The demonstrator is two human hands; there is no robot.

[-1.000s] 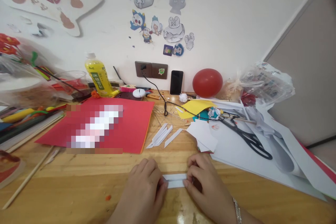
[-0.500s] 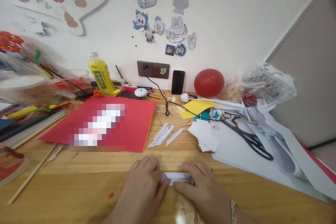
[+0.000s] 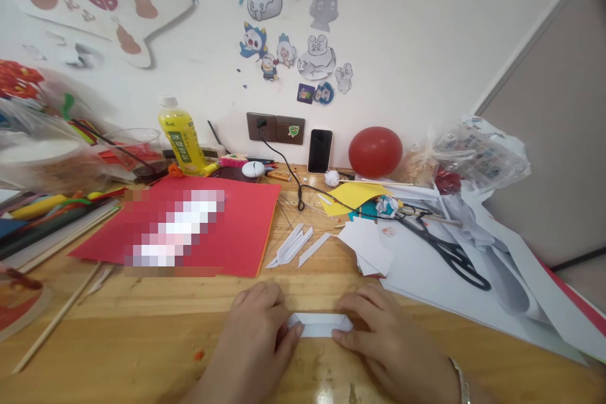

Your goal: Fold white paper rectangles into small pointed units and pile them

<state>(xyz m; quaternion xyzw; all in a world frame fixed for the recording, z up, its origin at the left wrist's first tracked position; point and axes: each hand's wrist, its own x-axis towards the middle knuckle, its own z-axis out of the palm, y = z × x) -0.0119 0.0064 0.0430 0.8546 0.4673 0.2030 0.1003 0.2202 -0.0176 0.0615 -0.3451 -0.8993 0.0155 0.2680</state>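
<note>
Paper strip (image 3: pixel 320 324), white and folded, lies flat on the wooden table (image 3: pixel 142 341) between both hands; left hand (image 3: pixel 258 341) and right hand (image 3: pixel 388 344) pinch its ends with fingertips.

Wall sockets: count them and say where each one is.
2. Both sit side by side on the wall: the left socket has a black plug in it, and the right socket bears a green sticker. Clutter may hide others.
</note>
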